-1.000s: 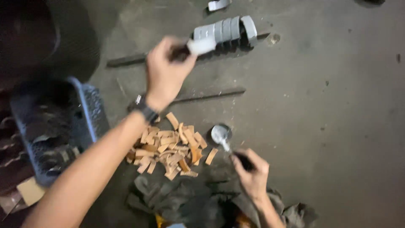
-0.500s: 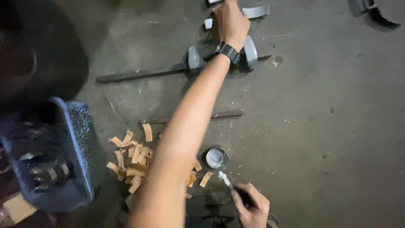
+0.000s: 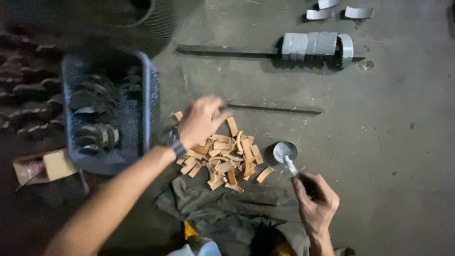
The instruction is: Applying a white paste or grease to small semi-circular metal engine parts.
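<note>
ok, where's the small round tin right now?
Head view, right of centre: the tin sits on the floor beside the strip pile, just above the right hand.

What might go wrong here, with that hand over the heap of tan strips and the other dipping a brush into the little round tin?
1. The small tin sits right beside the pile of tan strips; a nudge from the brush in the right hand might tip it onto them.
2. The left hand, reaching over the pile, may scatter strips across the gritty floor.
3. The dark cloth touches the pile's edge, so strips could slip under it.
</note>
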